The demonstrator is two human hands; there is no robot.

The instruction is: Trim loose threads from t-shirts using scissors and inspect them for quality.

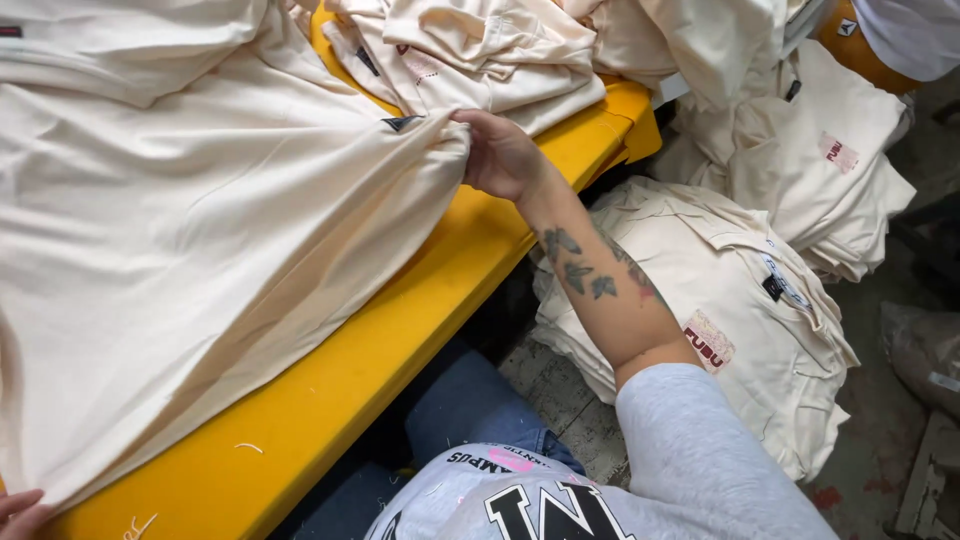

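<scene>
Fingers (pixel 470 125) of right hand (pixel 500 155) pinch cream garment (pixel 200 230) edge near yellow table (pixel 330 390) rim.

Yellow table (pixel 330 400) under spread cream garment (pixel 180 250); beyond it, seemingly folded cream garments (pixel 470 50).

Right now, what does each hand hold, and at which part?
The right hand pinches the large cream cotton garment at its bunched neck edge. The left hand touches its lower corner; that grip cannot be told.

Cream cloth lying over yellow bench.
Cream garment (pixel 200 230) is showing plain; bench (pixel 330 400) is showing bright yellow; stacked garments (pixel 740 300) are reading cream with pink-red patches; sleeve (pixel 700 450) is showing pale grey.
</scene>
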